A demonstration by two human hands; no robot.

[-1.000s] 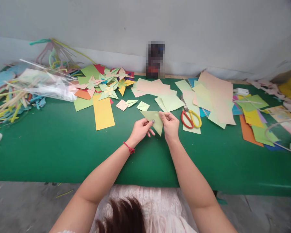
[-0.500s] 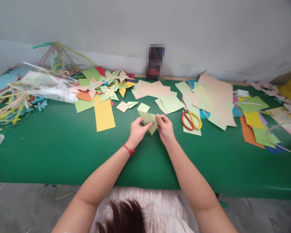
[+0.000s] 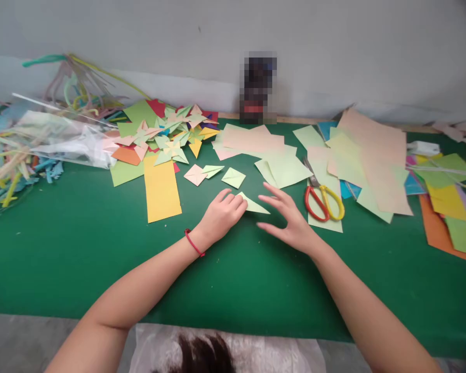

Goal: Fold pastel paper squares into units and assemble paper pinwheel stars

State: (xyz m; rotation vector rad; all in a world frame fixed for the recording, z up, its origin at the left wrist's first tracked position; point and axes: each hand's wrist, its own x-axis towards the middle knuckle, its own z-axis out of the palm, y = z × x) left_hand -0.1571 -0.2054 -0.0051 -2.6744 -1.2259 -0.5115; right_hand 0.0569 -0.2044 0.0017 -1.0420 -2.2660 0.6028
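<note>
Currently the left hand grips a folded pale-green paper on the green table; the right hand, fingers spread and free, is just beside it. What the clear plastic bag holds is indistinct.

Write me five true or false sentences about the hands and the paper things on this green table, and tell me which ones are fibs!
1. The left hand is touching a folded light-green paper. True.
2. The right hand is holding the scissors. False: that hand is open, and the scissors lie to the right of it.
3. The scissors are red and yellow where you hold them. True.
4. The red bracelet is on the right wrist. False: it is on the left wrist.
5. A yellow sheet lies to the left of the left hand. True.
</note>
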